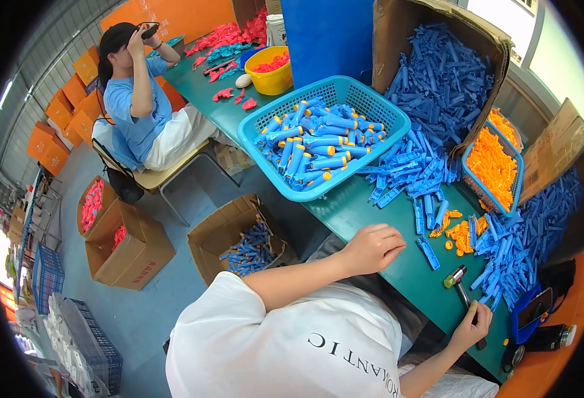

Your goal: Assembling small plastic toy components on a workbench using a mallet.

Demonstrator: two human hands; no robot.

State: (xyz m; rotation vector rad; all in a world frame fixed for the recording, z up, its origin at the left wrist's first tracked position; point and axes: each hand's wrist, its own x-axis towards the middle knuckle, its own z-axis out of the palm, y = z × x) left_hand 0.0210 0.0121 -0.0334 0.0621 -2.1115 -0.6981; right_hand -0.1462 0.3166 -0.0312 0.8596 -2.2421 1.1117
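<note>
Right hand [475,324] grips a hammer [462,293] by its handle; left hand [374,249], loosely curled, lies well left of it

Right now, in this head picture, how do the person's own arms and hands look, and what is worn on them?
The left hand and right hand are ungloved, and nothing shows on either wrist. Both forearms are uncovered. The white T-shirt has a plain short sleeve on the left and dark lettering.

right grip [472,326] — on hammer [463,293] | left grip [373,249] — curled near green table [341,213]
</note>
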